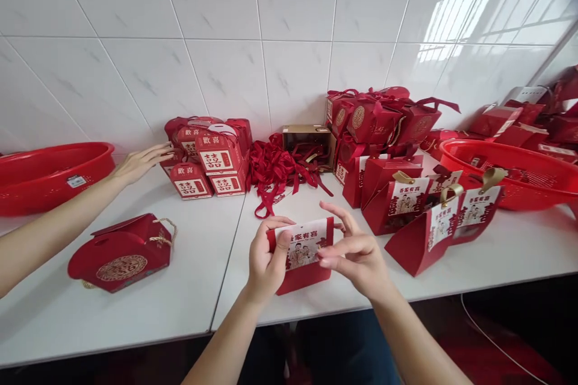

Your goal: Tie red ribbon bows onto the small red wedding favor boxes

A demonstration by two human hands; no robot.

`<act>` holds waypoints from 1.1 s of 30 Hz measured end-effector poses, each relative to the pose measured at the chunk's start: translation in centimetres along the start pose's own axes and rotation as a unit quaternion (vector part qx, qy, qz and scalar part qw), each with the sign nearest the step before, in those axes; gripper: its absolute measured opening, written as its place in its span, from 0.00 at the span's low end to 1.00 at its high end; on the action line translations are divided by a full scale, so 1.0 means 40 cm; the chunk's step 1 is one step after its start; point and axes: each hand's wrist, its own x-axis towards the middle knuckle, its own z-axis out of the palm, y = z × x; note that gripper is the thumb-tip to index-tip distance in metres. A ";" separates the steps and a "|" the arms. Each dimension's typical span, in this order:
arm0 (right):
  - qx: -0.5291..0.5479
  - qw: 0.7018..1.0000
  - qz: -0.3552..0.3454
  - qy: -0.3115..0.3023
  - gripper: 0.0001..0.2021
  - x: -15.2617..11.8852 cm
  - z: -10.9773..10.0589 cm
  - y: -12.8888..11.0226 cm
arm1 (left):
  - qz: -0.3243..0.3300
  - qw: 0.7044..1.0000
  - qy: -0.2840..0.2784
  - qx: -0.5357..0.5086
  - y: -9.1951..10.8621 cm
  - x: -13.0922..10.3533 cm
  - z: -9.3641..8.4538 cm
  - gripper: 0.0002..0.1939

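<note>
A small red gift box (303, 283) is held low over the table's front edge. It has a white label (311, 233) printed with a cartoon couple and red characters. My left hand (266, 257) grips its left side, thumb on the front and fingers behind. My right hand (363, 258) is at the label's right edge, thumb and forefinger pinched together over it with another finger raised. What they pinch, if anything, is too small to make out. Similar labelled boxes (422, 246), some with gold ribbon loops, stand to the right.
At left, a co-worker's hand (142, 163) reaches to stacked red boxes (217, 156); a rope-handled box (126, 252) lies nearer. Red ribbons (273, 165) are heaped beside an open carton (307, 130). Red baskets (90, 159) (533, 192) flank the white table (180, 307). More boxes (374, 117) are piled against the tiled wall.
</note>
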 end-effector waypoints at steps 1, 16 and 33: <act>-0.001 1.000 0.011 0.019 0.04 0.003 0.023 0.007 | -0.002 1.000 -0.002 -0.001 0.003 -0.001 0.001 0.10; -0.065 0.996 0.002 0.062 0.04 0.027 0.063 0.037 | 0.038 0.997 -0.012 -0.058 -0.001 -0.014 0.003 0.03; -0.144 0.984 -0.099 0.020 0.06 0.027 0.038 0.007 | 0.055 0.993 -0.047 -0.089 0.015 -0.040 -0.004 0.05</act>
